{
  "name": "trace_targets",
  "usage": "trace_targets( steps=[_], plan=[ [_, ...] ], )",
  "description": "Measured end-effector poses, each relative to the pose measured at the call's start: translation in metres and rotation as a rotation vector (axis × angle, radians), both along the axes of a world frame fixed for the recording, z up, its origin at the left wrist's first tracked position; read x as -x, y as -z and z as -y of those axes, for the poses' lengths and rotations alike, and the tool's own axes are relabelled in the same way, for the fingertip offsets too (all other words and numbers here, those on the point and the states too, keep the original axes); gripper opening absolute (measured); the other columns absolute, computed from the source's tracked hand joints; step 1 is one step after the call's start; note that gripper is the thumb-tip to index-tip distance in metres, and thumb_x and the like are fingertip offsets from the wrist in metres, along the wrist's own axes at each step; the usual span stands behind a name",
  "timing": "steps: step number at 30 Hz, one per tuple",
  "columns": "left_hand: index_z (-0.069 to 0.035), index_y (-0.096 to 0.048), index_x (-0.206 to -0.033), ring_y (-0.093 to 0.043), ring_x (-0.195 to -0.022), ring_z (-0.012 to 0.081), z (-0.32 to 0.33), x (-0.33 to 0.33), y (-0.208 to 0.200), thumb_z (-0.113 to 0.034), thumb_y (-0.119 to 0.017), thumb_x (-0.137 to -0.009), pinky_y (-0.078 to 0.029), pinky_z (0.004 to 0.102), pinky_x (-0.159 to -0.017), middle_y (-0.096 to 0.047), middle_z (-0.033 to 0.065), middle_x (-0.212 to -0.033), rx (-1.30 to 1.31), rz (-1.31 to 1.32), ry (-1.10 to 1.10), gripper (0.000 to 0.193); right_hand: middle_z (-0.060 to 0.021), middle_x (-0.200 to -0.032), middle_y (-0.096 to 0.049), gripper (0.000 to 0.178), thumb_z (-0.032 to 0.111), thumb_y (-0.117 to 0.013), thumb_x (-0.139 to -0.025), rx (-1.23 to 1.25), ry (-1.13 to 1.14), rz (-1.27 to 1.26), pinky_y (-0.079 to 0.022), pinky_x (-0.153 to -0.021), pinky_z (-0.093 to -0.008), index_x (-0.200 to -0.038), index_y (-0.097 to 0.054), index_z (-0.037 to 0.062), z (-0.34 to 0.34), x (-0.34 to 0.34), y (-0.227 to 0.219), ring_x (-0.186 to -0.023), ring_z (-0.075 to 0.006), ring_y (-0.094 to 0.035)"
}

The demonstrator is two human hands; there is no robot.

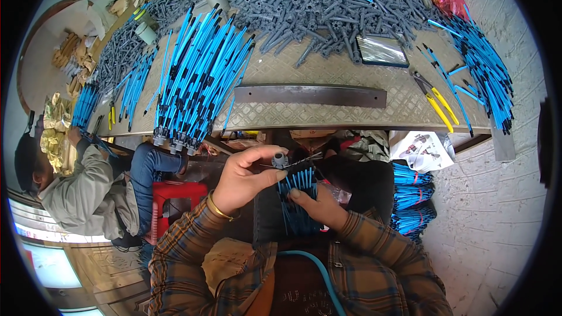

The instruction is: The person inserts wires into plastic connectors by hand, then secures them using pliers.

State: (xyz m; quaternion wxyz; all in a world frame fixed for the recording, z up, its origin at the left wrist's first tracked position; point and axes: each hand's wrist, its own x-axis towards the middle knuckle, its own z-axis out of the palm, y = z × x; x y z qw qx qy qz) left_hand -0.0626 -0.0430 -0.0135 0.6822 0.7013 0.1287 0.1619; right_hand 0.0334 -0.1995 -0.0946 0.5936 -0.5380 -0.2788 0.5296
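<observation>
Just past the table's near edge, above my lap, my left hand (247,179) is closed, its thumb and fingers pinching a grey plastic fitting (280,160) with a round opening. Something thin and wire-like runs beside the fitting; I cannot make out what it is. To the right and slightly lower, my right hand (319,206) is closed around a bundle of blue rods (297,190), the thumb lying over them. The rods' upper ends point toward the fitting, close below it. Their lower ends are partly hidden in shadow.
A metal bar (310,96) lies along the table (275,69). Heaps of grey fittings (328,6) cover the back. Blue rods (202,76) are piled at left, more (483,64) at right near yellow-handled pliers (439,102). A person (88,181) sits at left by a red stool (175,196).
</observation>
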Motion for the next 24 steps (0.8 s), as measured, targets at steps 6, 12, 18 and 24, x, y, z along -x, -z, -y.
trace_targets(
  steps=[6, 12, 18, 24],
  plan=[
    [0.0, -0.059, -0.107, -0.056, -0.092, 0.01, -0.011, 0.005, -0.006, 0.007, -0.065, -0.073, -0.046, 0.0232, -0.079, -0.059, 0.0057, -0.105, 0.037, -0.056, 0.126, 0.035, -0.0007, -0.082, -0.057, 0.048, 0.047, -0.05, -0.088, -0.076, -0.21, -0.027, -0.042, -0.07, -0.0254, -0.099, -0.059, 0.0014, 0.0, -0.007, 0.017, -0.078, -0.0088, -0.05],
    [0.0, -0.06, -0.102, -0.057, -0.092, 0.0129, -0.011, 0.009, -0.01, 0.005, -0.068, -0.07, -0.046, 0.0258, -0.08, -0.06, 0.0061, -0.101, 0.194, -0.08, 0.174, 0.033, -0.0009, -0.082, -0.057, 0.047, 0.048, -0.05, -0.087, -0.064, -0.315, -0.107, -0.042, -0.07, -0.0256, -0.098, -0.06, 0.0038, -0.001, -0.011, 0.013, -0.078, -0.0094, -0.05],
    [0.0, -0.06, -0.1, -0.058, -0.09, 0.0135, -0.005, 0.006, -0.017, 0.003, -0.07, -0.069, -0.047, 0.0253, -0.08, -0.061, 0.0059, -0.098, 0.286, -0.17, 0.095, 0.032, -0.0011, -0.081, -0.058, 0.046, 0.049, -0.052, -0.086, -0.043, -0.329, -0.079, -0.042, -0.07, -0.0256, -0.095, -0.061, 0.0049, 0.0, -0.012, 0.011, -0.077, -0.0104, -0.052],
    [-0.005, -0.06, -0.102, -0.059, -0.082, 0.0107, -0.016, -0.003, -0.023, 0.002, -0.069, -0.073, -0.047, 0.0206, -0.073, -0.061, 0.0031, -0.097, -0.526, 0.024, 0.255, 0.031, -0.0012, -0.079, -0.058, 0.047, 0.05, -0.053, -0.085, -0.038, -0.267, -0.12, -0.042, -0.069, -0.0255, -0.093, -0.061, 0.0048, 0.005, -0.006, 0.011, -0.075, -0.0099, -0.052]
  ],
)
